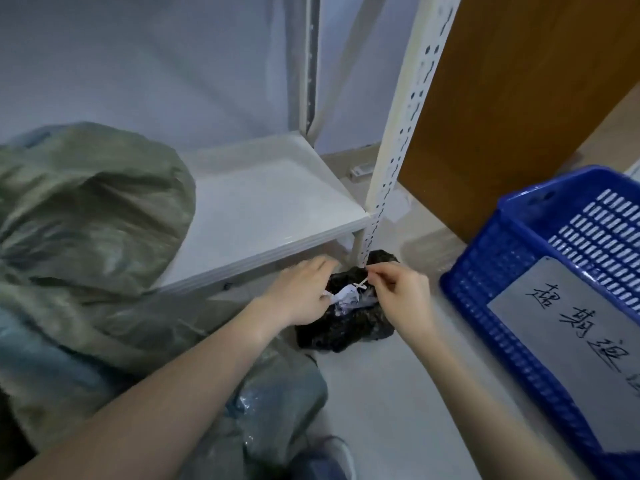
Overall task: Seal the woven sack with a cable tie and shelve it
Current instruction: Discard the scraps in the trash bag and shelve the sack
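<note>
A large grey-green woven sack (86,216) bulges at the left, leaning partly over the white shelf (263,209). On the floor by the shelf post lies a small black plastic bag (346,327) with white ties showing at its mouth. My left hand (301,292) rests on the bag's left side at the white contents. My right hand (398,292) pinches a thin white cable tie (360,283) between thumb and finger just above the bag's opening.
A blue plastic basket (540,282) with a handwritten paper label stands at the right on the floor. A perforated white shelf post (405,133) rises beside a brown wooden panel (519,98). A second sack and my shoe lie near the bottom edge.
</note>
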Demonstrator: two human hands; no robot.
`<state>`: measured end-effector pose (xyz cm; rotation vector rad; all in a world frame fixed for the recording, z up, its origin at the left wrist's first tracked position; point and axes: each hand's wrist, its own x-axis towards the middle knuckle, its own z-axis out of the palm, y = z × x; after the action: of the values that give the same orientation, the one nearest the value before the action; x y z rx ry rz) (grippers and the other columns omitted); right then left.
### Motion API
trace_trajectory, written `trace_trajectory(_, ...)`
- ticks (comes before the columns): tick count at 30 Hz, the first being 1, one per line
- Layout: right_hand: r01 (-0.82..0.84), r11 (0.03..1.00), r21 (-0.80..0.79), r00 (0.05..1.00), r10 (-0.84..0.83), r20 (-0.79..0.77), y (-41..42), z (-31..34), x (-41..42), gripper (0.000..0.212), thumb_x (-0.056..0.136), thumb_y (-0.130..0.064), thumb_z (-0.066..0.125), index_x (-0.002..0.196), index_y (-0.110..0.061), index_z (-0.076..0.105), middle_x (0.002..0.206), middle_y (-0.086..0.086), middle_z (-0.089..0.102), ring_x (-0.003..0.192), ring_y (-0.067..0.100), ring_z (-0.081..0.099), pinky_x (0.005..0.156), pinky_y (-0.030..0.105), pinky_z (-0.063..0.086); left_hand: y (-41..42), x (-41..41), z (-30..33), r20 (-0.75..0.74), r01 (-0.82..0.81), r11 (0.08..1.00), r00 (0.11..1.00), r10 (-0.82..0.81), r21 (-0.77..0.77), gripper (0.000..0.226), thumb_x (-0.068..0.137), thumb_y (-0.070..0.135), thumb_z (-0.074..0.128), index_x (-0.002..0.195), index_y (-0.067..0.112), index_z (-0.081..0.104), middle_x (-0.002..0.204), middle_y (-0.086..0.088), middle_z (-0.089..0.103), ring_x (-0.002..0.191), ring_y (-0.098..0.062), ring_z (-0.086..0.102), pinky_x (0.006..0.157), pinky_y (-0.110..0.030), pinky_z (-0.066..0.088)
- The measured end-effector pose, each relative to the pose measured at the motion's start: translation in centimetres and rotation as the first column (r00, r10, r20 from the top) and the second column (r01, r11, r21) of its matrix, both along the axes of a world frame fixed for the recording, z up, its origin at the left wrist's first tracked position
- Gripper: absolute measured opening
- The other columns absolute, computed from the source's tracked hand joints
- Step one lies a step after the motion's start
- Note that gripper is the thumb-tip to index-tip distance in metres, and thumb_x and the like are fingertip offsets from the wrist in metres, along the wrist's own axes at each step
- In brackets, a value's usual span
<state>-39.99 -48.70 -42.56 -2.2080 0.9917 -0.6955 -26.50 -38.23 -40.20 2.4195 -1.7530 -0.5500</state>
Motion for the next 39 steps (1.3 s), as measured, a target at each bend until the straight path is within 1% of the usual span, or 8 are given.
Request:
trace_trajectory(6, 0.103, 0.987, 0.122, 0.994, -0.097, -0.050, -3.6, -5.6, 1.6, 0.019, 0.087, -0.008, 0.055, 0.097, -0.011, 0.071, 0.090, 0.007, 0.075, 0.080, 0.019, 0.068, 0.081, 0.037, 0.056, -3.1, 2.1, -4.1, 0.091, 0.022, 0.985, 0.995, -0.038, 0.168, 0.048, 0.092, 0.023, 0.046, 0.138, 0.014, 0.033, 0.146, -0.004, 0.036, 0.131, -0.026, 0.036, 0.098, -0.040, 0.037)
trace_trajectory(11, 0.113, 0.979, 0.168, 0.988, -0.093, -0.125, -5.3, -8.0, 4.3, 0.025, 0.086, -0.006, 0.051, 0.100, -0.008, 0.071, 0.092, 0.012, 0.074, 0.080, 0.025, 0.067, 0.076, 0.031, 0.053, -3.9, 2.9, -5.5, 0.106, 0.039, 0.987, 0.993, -0.056, 0.158, 0.047, 0.093, 0.023, 0.046, 0.137, 0.015, 0.033, 0.146, -0.003, 0.034, 0.129, -0.025, 0.037, 0.092, -0.037, 0.037)
trace_trajectory(15, -0.002, 0.971, 0.240, 0.943, 0.081, -0.322, -5.1, -9.3, 4.9, 0.033, 0.084, -0.009, 0.054, 0.117, -0.009, 0.062, 0.109, 0.017, 0.068, 0.101, 0.033, 0.063, 0.084, 0.036, 0.052, -3.8, 3.4, -5.8, 0.095, 0.036, 0.988, 0.994, -0.051, 0.151, 0.056, 0.093, 0.022, 0.045, 0.144, 0.017, 0.024, 0.153, -0.001, 0.025, 0.136, -0.024, 0.032, 0.100, -0.040, 0.036)
trace_trajectory(18, -0.020, 0.967, 0.255, 0.936, 0.108, -0.335, -4.7, -9.0, 4.4, 0.047, 0.085, -0.011, 0.057, 0.132, -0.012, 0.051, 0.122, 0.015, 0.063, 0.109, 0.031, 0.060, 0.089, 0.035, 0.048, -3.5, 3.5, -5.5, 0.094, 0.027, 0.988, 0.995, -0.042, 0.153, 0.059, 0.094, 0.022, 0.044, 0.147, 0.019, 0.019, 0.157, 0.000, 0.018, 0.138, -0.024, 0.028, 0.104, -0.042, 0.034)
trace_trajectory(25, -0.069, 0.986, 0.153, 0.955, 0.110, -0.276, -4.7, -5.8, 3.7, 0.049, 0.082, -0.009, 0.061, 0.130, -0.011, 0.051, 0.130, 0.011, 0.057, 0.118, 0.026, 0.054, 0.092, 0.028, 0.042, -3.0, 2.3, -3.1, 0.098, 0.008, 0.994, 0.995, -0.019, 0.112, 0.062, 0.095, 0.020, 0.044, 0.149, 0.017, 0.014, 0.160, -0.001, 0.009, 0.142, -0.024, 0.022, 0.108, -0.043, 0.029)
trace_trajectory(28, -0.048, 0.989, 0.142, 0.946, 0.091, -0.312, -4.9, -5.2, 3.3, 0.042, 0.081, -0.007, 0.059, 0.122, -0.010, 0.057, 0.121, 0.014, 0.058, 0.109, 0.029, 0.055, 0.088, 0.029, 0.042, -2.7, 1.8, -2.3, 0.082, 0.004, 0.995, 0.997, -0.011, 0.095, 0.062, 0.094, 0.021, 0.044, 0.149, 0.018, 0.015, 0.160, -0.002, 0.009, 0.143, -0.024, 0.020, 0.111, -0.043, 0.028)
trace_trajectory(33, 0.027, 0.968, 0.248, 0.886, 0.092, -0.454, -3.5, -7.7, 2.4, 0.027, 0.080, -0.012, 0.054, 0.106, -0.007, 0.060, 0.104, 0.018, 0.066, 0.100, 0.036, 0.059, 0.080, 0.035, 0.047, -2.3, 0.7, -3.2, 0.083, 0.008, 0.996, 0.996, -0.016, 0.087, 0.057, 0.094, 0.021, 0.043, 0.147, 0.019, 0.022, 0.155, -0.002, 0.021, 0.139, -0.025, 0.028, 0.106, -0.042, 0.032)
trace_trajectory(39, 0.094, 0.925, 0.369, 0.860, 0.112, -0.498, -2.1, -11.9, 2.0, 0.035, 0.081, -0.011, 0.050, 0.114, 0.000, 0.045, 0.109, 0.021, 0.059, 0.102, 0.041, 0.056, 0.075, 0.034, 0.042, -2.4, -0.2, -6.6, 0.068, 0.023, 0.986, 0.997, -0.035, 0.162, 0.047, 0.093, 0.020, 0.041, 0.140, 0.018, 0.034, 0.143, -0.005, 0.038, 0.131, -0.026, 0.037, 0.101, -0.043, 0.038)
